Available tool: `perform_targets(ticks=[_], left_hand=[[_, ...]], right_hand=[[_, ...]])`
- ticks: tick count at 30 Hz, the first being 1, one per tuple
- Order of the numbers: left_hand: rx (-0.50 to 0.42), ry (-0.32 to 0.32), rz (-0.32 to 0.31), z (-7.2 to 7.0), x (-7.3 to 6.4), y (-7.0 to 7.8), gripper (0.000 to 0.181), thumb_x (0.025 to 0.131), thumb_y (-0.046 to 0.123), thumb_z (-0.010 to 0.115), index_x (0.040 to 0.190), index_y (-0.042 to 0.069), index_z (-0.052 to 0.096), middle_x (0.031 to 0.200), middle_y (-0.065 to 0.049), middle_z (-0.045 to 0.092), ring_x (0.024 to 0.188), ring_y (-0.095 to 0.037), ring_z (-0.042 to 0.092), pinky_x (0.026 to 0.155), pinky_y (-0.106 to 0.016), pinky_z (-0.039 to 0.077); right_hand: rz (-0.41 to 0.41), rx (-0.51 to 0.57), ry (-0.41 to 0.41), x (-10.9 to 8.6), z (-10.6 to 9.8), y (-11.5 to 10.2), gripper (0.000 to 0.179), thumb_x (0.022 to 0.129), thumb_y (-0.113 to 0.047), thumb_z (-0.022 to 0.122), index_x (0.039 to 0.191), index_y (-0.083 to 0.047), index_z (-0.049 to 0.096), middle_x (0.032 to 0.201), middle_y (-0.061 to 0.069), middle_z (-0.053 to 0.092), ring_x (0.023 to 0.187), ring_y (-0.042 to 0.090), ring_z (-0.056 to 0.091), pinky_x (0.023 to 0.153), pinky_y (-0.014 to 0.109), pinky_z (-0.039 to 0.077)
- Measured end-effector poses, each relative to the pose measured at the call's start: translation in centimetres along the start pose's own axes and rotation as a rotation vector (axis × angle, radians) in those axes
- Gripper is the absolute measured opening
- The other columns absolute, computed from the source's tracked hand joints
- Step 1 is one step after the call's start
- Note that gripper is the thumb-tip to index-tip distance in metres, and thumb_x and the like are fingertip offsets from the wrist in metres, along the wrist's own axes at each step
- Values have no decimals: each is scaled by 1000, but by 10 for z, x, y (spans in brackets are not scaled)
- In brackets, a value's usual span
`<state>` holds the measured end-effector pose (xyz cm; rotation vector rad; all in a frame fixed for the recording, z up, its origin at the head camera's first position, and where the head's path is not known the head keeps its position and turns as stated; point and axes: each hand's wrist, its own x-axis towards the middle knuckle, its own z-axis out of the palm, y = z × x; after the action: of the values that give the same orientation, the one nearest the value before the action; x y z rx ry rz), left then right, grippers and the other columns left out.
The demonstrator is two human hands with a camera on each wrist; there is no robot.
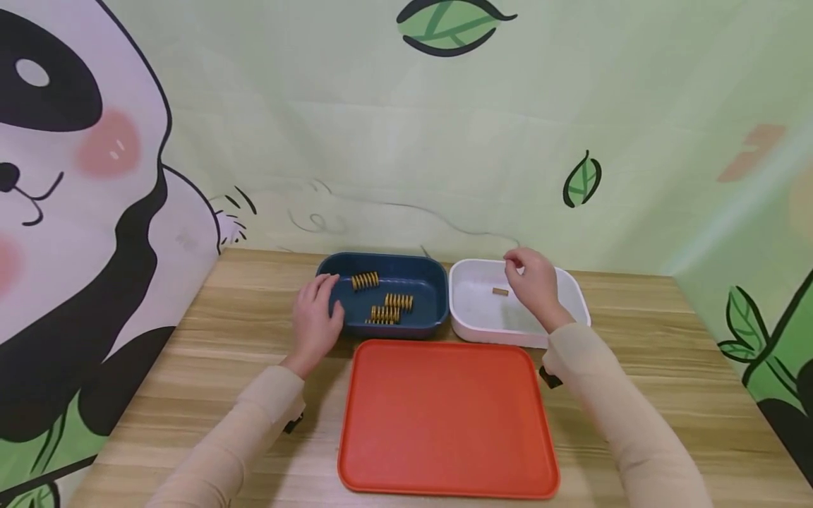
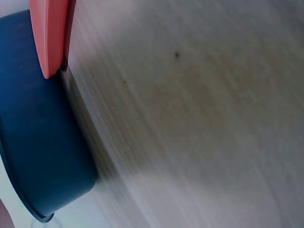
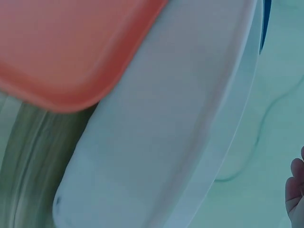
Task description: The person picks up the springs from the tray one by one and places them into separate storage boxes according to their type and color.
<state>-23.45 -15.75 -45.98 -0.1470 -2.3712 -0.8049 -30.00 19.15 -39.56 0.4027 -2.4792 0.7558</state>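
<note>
My left hand (image 1: 317,314) is at the left end of a dark blue bin (image 1: 422,282), its fingers spread a little over the rim and nothing seen in them. Inside the bin lie several yellow coil springs (image 1: 399,302), one (image 1: 365,281) apart from the others. Above a white bin (image 1: 473,331) hovers my right hand (image 1: 535,279), fingers loosely bent, with no object visible between thumb and fingertips. A short brown wooden peg (image 1: 500,291) lies on the white bin's floor, left of that hand. The right wrist view catches only some fingertips (image 3: 295,187) at its edge.
A red tray (image 1: 447,420) lies on the wooden table (image 1: 190,395) in front of both bins, close against them. The bins stand side by side. Behind them hangs a pale green cloth (image 1: 356,141) printed with a panda and leaves.
</note>
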Motion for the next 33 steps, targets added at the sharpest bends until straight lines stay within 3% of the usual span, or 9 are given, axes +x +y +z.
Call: perform_targets(ticks=[5, 11, 20, 33], left_hand=[[20, 26, -29, 0, 5, -5, 46, 79, 7, 54, 125, 6, 48, 128, -17, 45, 117, -33, 39, 94, -49, 29], [69, 94, -49, -4, 13, -17, 50, 79, 10, 57, 127, 1, 44, 134, -22, 38, 119, -40, 36, 96, -54, 26], [82, 25, -253, -13, 19, -31, 58, 83, 20, 54, 136, 4, 34, 144, -21, 23, 130, -40, 23, 103, -55, 18], [79, -22, -393, -24, 24, -39, 62, 85, 23, 52, 140, 9, 26, 149, -17, 10, 135, -35, 13, 106, -54, 9]], right_hand=[[-26, -75, -18, -3, -7, 15, 17, 80, -7, 51, 86, -1, 65, 86, 15, 65, 83, 30, 56, 76, 42, 43], [23, -160, -80, -8, -21, 35, 26, 84, -16, 51, 101, 1, 63, 103, 19, 62, 100, 38, 51, 87, 48, 38], [91, -277, -114, -16, -42, 67, 42, 88, -26, 47, 118, 3, 51, 125, 27, 46, 119, 42, 36, 100, 52, 26], [219, -338, -204, -25, -63, 87, 50, 91, -31, 39, 128, 3, 40, 136, 28, 31, 127, 44, 23, 100, 58, 21]])
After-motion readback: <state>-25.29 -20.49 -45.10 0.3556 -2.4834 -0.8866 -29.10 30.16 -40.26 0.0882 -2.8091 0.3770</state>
